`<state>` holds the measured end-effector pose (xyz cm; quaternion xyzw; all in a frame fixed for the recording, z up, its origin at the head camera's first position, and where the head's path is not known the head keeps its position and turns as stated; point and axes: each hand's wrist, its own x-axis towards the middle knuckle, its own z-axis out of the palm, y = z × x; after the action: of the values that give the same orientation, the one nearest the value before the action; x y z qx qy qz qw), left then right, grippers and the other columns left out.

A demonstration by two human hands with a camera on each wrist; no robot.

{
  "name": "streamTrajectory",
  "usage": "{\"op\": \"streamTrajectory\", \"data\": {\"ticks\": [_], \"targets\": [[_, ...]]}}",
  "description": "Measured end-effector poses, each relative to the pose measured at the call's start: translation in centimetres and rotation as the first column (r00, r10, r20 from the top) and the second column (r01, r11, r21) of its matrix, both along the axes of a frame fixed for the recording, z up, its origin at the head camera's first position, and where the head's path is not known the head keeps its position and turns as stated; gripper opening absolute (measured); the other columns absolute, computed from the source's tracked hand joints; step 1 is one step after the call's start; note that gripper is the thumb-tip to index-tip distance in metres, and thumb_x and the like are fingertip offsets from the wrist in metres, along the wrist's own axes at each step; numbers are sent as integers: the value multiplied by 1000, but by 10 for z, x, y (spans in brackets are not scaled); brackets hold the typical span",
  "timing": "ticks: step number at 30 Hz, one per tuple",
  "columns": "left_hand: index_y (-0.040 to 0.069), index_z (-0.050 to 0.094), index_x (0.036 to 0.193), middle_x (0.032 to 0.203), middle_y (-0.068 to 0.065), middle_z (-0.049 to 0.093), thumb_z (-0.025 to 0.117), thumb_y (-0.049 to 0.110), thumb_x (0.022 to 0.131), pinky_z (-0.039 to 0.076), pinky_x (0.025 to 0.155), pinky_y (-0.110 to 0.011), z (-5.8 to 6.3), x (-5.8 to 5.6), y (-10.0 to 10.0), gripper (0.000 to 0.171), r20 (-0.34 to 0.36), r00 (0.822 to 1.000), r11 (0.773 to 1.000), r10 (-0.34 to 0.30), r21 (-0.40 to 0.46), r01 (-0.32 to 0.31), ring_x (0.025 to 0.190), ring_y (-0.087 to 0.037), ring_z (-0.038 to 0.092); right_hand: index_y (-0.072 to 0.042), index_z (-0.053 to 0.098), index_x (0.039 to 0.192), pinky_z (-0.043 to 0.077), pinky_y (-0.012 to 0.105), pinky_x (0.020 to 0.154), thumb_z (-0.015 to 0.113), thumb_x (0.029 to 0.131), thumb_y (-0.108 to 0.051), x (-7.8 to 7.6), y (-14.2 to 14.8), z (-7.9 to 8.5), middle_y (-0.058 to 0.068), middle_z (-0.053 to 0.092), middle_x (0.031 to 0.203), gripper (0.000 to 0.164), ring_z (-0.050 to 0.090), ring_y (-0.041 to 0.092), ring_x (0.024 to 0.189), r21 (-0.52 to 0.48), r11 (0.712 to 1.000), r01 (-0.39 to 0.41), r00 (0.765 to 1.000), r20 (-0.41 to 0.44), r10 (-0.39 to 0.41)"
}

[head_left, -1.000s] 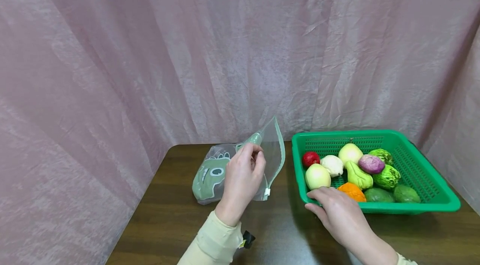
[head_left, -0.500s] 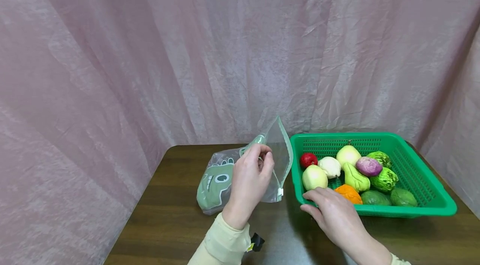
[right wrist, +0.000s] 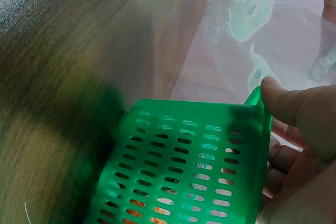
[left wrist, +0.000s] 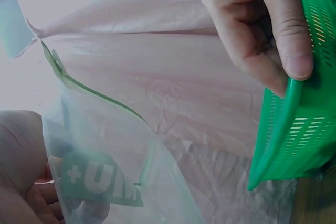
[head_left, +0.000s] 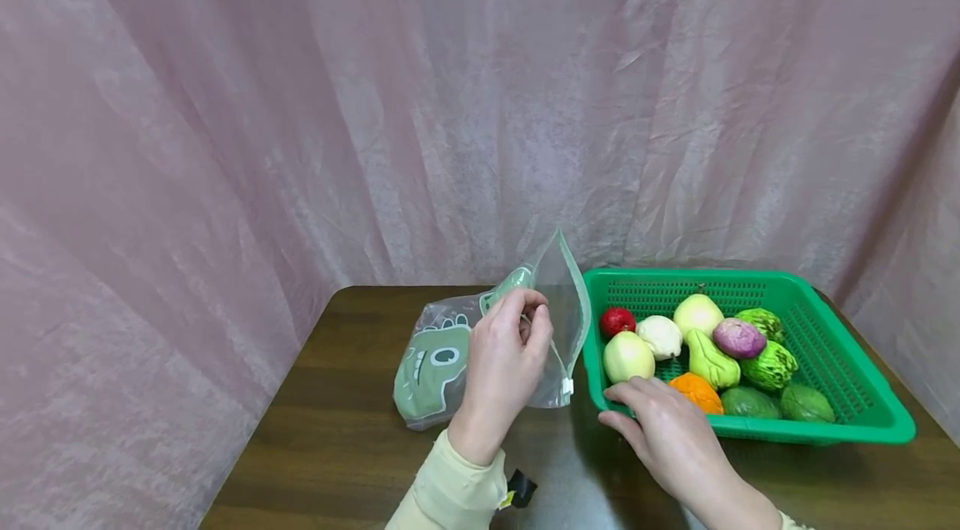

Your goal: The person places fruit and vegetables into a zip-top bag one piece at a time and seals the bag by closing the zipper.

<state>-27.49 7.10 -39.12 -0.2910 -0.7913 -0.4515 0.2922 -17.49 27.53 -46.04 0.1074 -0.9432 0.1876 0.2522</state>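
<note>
A pink curtain (head_left: 480,97) with a soft, velvety sheen hangs on 3 sides, at the back, left and right. Long folds run down it, some slanting on the left, and a darker vertical fold marks the right side. The dark brown wooden table (head_left: 315,430) has a visible grain and a rounded far left corner; its far edge lies close to the cloth. Light glints off the surface near the front, and the right wrist view shows a speckled glare in its upper left corner.
</note>
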Motion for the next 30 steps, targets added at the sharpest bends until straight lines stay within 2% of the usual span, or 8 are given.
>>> {"op": "streamTrajectory", "data": {"ticks": [6,13,17,21,24,28,30], "targets": [[9,74,102,85,2,65,69,3,101,49,62,-26,7,0,-3,8,-30,1000,1000,-9,12,9,68,-11,55,-21,81,104,62,40,79,97,84,-25,-2,0,3,-12,74,98,27,70,15,90,4,1000,-3,1000,-7,3],[10,74,102,86,3,65,70,4,100,48,62,-26,8,2,-4,7,-13,1000,999,-20,30,21,68,-10,55,-22,83,106,62,39,74,97,85,-33,-1,3,10,-10,77,100,27,73,17,91,46,999,26,998,60,-28],[10,74,102,86,3,65,70,5,101,49,62,-26,7,2,-5,7,1,1000,999,-24,37,24,69,-10,56,-22,83,106,61,40,70,95,86,-35,-2,10,13,-9,78,99,26,74,19,89,70,997,24,1000,8,-25],[9,75,103,86,2,65,69,5,102,49,62,-27,9,1,-6,6,7,1000,999,-26,42,26,69,-11,55,-20,82,109,60,46,67,95,85,-33,-6,23,19,-4,78,103,31,75,22,90,90,995,44,997,-66,-38],[8,74,104,86,2,65,69,6,103,49,61,-27,11,0,-8,6,7,1000,999,-25,48,24,68,-11,55,-17,81,114,59,50,64,96,84,-31,-10,36,25,0,79,107,37,75,26,89,104,992,66,994,-90,-56],[9,74,104,87,2,65,69,6,103,49,61,-27,11,1,-9,6,14,1000,999,-27,45,27,68,-11,55,-11,80,116,58,53,59,96,85,-30,-15,59,32,6,78,109,39,73,31,91,127,985,117,992,-63,-110],[9,74,104,87,2,65,69,7,103,49,62,-27,10,2,-8,5,23,999,999,-34,40,33,69,-11,55,-8,79,119,59,57,61,94,87,-31,-14,71,34,12,77,114,42,72,37,100,140,978,152,988,-19,-151]]}}
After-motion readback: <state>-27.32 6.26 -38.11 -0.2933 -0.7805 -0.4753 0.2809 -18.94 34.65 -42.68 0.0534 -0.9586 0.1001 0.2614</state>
